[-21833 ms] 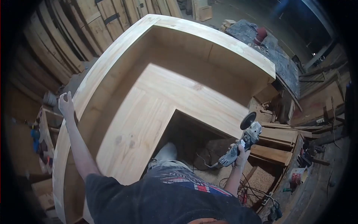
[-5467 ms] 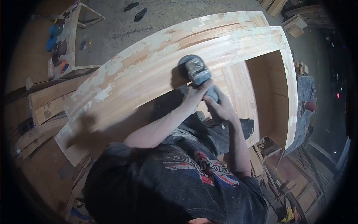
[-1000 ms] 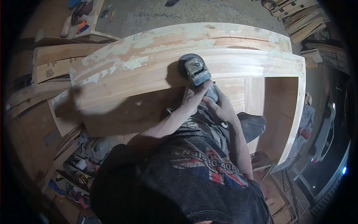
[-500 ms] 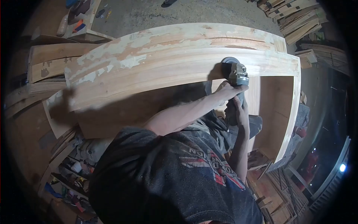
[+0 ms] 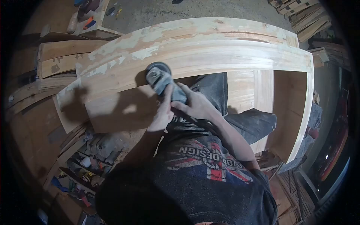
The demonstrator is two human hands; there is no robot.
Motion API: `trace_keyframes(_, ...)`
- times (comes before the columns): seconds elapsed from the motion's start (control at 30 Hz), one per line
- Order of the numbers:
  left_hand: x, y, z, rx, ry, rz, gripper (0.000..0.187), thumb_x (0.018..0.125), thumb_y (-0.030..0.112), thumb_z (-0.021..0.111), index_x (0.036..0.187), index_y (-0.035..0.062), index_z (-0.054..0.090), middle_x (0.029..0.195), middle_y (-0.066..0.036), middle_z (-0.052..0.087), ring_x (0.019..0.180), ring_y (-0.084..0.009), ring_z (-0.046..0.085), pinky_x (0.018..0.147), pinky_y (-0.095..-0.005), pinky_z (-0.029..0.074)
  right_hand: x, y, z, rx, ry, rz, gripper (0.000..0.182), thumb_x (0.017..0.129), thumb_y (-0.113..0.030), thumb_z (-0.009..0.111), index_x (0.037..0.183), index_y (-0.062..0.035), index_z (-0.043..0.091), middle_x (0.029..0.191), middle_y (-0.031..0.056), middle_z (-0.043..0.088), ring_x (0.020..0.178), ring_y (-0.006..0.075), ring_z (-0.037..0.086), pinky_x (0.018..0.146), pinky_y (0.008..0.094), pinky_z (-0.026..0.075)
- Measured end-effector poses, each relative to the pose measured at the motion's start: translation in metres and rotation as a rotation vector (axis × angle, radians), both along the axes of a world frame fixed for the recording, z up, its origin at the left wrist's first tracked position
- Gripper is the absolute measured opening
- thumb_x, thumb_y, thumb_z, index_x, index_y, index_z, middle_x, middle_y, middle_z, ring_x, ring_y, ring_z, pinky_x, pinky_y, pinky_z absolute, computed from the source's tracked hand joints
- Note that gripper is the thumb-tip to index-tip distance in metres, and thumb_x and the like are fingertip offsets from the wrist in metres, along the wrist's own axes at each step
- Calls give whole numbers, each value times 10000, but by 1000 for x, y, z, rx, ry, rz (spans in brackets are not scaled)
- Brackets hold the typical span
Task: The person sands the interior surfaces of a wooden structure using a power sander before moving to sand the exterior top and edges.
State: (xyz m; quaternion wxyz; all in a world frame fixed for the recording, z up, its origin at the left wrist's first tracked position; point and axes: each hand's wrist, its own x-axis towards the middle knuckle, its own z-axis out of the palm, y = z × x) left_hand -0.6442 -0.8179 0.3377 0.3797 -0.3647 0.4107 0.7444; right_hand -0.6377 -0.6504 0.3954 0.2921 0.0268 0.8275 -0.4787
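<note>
An angle grinder (image 5: 160,79) with a round dark disc rests against the pale wooden face of a long cabinet frame (image 5: 195,56), left of the middle. My left hand (image 5: 164,113) is closed around the grinder's body from the left. From the right, my right hand (image 5: 195,103) wraps the same body near its rear end. The disc's underside is hidden against the wood. Patches of light filler show along the cabinet's upper board and left part, while the middle of the face is bare wood.
My knee in dusty dark trousers (image 5: 251,122) reaches into the cabinet's opening. Stacked boards (image 5: 69,62) lie at the left, and more wood pieces (image 5: 307,22) at the upper right. A cluttered shelf with small items (image 5: 84,176) stands at lower left.
Both hands have carried the grinder leftward along the cabinet face, from right of centre to left of centre. The view has shifted slightly.
</note>
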Motion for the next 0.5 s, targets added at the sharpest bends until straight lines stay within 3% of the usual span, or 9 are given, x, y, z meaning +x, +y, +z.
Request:
trace_keyframes(0.03, 9, -14, 2, 20, 130, 28, 747, 1018, 616, 538, 1558, 117, 405, 1467, -108, 540, 1307, -208, 584, 1092, -354, 502, -2, -6, -2, -5, -5, 52, 845, 934, -513, 679, 1542, -8, 380, 1071, 367, 687, 1063, 503, 679, 918, 522, 536)
trace_keyframes(0.1, 11, -18, -12, -7, 102, 59, 730, 1013, 601, 565, 1523, 97, 431, 1425, -104, 577, 1305, -225, 586, 1096, -367, 500, 0, -5, 0, 5, -6, 30, 852, 929, -517, 673, 1536, 4, 378, 1057, 364, 692, 1037, 513, 680, 921, 524, 537)
trace_keyframes(0.17, 17, 0, -18, 29, 5, 30, 840, 919, 622, 704, 1542, 139, 415, 1444, -86, 557, 1285, -211, 598, 1012, -378, 542, 10, 3, 2, 16, -16, 15, 860, 925, -521, 667, 1530, 16, 376, 1043, 361, 696, 1011, 523, 682, 924, 526, 538)
trace_keyframes(0.2, 16, 16, -14, 10, 97, -26, 886, 886, 623, 746, 1534, 115, 420, 1421, -84, 566, 1244, -200, 614, 974, -369, 545, 16, 16, 3, 29, -7, -42, 854, 925, -515, 670, 1530, 11, 377, 1057, 359, 696, 1021, 521, 680, 930, 524, 536)
trace_keyframes(0.23, 10, 34, 4, -148, 34, -123, 879, 872, 603, 776, 1506, 94, 444, 1356, -89, 593, 1189, -190, 626, 934, -360, 540, 23, 29, 3, 44, 3, -103, 848, 926, -510, 672, 1531, 7, 378, 1071, 356, 696, 1032, 519, 679, 936, 523, 533)
trace_keyframes(0.3, 10, 64, 18, -140, 63, -177, 792, 878, 533, 806, 1446, 73, 502, 1289, -84, 620, 1144, -166, 625, 903, -350, 534, 39, 54, 2, 61, 21, -144, 838, 928, -498, 681, 1531, 1, 385, 1128, 342, 694, 1084, 509, 670, 953, 512, 528)
trace_keyframes(0.37, 22, 97, 0, -193, 284, -160, 704, 876, 472, 833, 1377, 66, 551, 1241, -71, 639, 1109, -152, 623, 902, -346, 530, 49, 78, 6, 31, -36, -235, 830, 925, -490, 695, 1535, -14, 393, 1214, 327, 675, 1165, 493, 642, 991, 495, 512)
trace_keyframes(0.4, 23, 104, 1, -94, 366, -149, 582, 876, 425, 845, 1268, 55, 624, 1184, -49, 669, 1070, -138, 622, 905, -341, 524, 57, 86, 4, -3, 6, -286, 798, 928, -454, 711, 1530, -26, 412, 1255, 304, 668, 1218, 464, 631, 1015, 477, 495)
trace_keyframes(0.5, 16, 133, 4, 136, 423, -247, 495, 881, 418, 842, 1166, 49, 674, 1096, -33, 691, 1030, -134, 624, 905, -330, 518, 76, 109, 4, 24, 33, -403, 767, 933, -412, 723, 1521, -22, 422, 1265, 294, 667, 1243, 440, 627, 1023, 460, 486)
